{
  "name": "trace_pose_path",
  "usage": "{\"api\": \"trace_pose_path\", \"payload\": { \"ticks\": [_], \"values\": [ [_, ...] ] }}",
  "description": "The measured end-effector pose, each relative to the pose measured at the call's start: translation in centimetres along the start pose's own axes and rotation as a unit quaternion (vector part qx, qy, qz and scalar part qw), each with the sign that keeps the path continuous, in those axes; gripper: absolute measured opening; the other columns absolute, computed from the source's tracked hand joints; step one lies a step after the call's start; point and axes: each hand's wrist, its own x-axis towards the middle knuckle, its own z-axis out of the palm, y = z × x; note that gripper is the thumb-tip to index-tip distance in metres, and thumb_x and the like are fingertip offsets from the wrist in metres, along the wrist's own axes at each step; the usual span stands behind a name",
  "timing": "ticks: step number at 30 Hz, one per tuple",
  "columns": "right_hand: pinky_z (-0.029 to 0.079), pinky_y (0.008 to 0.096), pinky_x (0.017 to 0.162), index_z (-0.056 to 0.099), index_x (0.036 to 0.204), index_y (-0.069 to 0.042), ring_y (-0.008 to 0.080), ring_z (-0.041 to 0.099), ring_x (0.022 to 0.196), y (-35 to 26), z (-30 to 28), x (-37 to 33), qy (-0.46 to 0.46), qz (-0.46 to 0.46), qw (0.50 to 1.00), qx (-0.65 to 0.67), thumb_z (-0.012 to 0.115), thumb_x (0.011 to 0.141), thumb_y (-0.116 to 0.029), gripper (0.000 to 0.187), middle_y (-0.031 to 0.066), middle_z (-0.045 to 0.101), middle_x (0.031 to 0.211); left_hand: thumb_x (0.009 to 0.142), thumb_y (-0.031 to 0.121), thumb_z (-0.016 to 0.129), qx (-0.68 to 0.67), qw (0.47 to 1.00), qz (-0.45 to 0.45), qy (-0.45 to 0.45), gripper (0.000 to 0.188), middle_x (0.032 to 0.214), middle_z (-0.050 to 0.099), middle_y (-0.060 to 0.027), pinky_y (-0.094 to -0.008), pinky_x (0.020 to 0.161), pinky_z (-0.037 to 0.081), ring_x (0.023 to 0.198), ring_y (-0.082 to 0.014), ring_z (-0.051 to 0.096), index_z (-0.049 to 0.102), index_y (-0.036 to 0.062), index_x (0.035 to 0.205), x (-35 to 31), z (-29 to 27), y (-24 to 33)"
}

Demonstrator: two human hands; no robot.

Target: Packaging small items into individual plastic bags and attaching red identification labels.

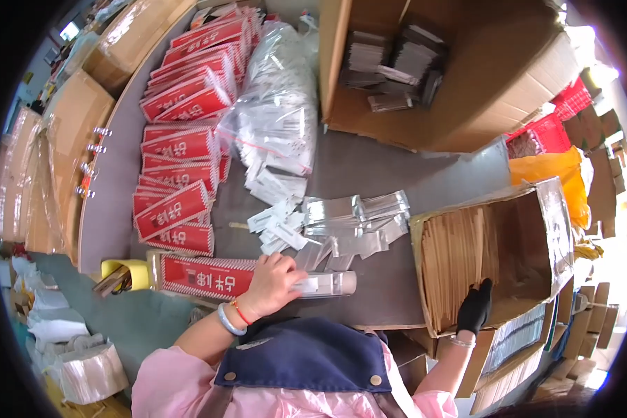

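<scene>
My left hand (275,282) is closed, its bent fingers on a long clear plastic sleeve (334,283) at the table's front edge. Left of that hand lies a red printed packet (205,276) with a checked border; its right end is hidden under my fingers. At the right, my right hand (474,306), in a black glove, reaches over the front wall of a cardboard box (529,240). Its fingers stretch out beside a tight row of flat brown cardboard pieces (460,261), and nothing shows between them.
Red packets (177,150) lie in overlapping rows at the left. Beside them rests a clear bag (275,97) of small white packets, some spilled (279,226). Silver pouches (359,216) are spread mid-table. A large carton (467,97) stands behind. A yellow holder (129,274) hangs at the left edge.
</scene>
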Motion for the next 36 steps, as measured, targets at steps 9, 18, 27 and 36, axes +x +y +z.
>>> {"api": "trace_pose_path", "payload": {
  "ticks": [9,18,27,36],
  "values": [
    [0.049,0.0458,0.076,0.07,0.103,-0.012,0.0338,0.062,0.088,-6.1,9.5,-9.1,-0.313,-0.518,0.788,-0.111,0.066,0.083,-0.01,0.021,0.0115,0.063,0.085,0.058,0.023,0.088,-0.009,0.998,-0.039,0.041,0.069,0.121,0.056,-0.0105,-0.046,0.099,0.041,0.114,-0.0328,0.05,0.063,0.0036,0.12,-4.6,-2.1,-1.3],
    [0.052,0.0412,0.075,0.069,0.092,-0.009,0.0319,0.064,0.083,-5.6,14.9,-10.1,-0.214,-0.541,0.812,-0.05,0.067,0.081,-0.005,0.013,0.0109,0.067,0.091,0.059,0.021,0.084,-0.011,0.997,-0.016,0.068,0.068,0.121,0.055,-0.0107,-0.0429,0.095,0.043,0.11,-0.0308,0.051,0.06,0.0011,0.12,-2.4,-0.1,0.6],
    [0.044,0.0467,0.087,0.059,0.118,-0.01,0.0294,0.056,0.106,-11.9,13.1,-14.5,-0.238,-0.576,0.779,-0.066,0.085,0.064,-0.035,0.065,0.0092,0.059,0.113,0.081,0.019,0.063,0.084,0.994,0.06,0.028,0.024,0.103,0.055,-0.0073,-0.0388,0.079,0.042,0.097,-0.0257,0.052,0.067,0.0193,0.104,-0.6,0.4,1.0],
    [0.042,0.0461,0.084,0.06,0.105,-0.009,0.0321,0.058,0.094,-10.3,10.2,-11.2,-0.169,-0.516,0.835,-0.092,0.083,0.061,-0.041,0.059,0.0109,0.059,0.097,0.064,0.002,0.068,0.246,0.958,-0.018,0.146,0.027,0.123,0.052,-0.0169,-0.0516,0.095,0.042,0.116,-0.0373,0.049,0.066,0.0059,0.091,-0.8,-8.4,-7.0]
  ]
}}
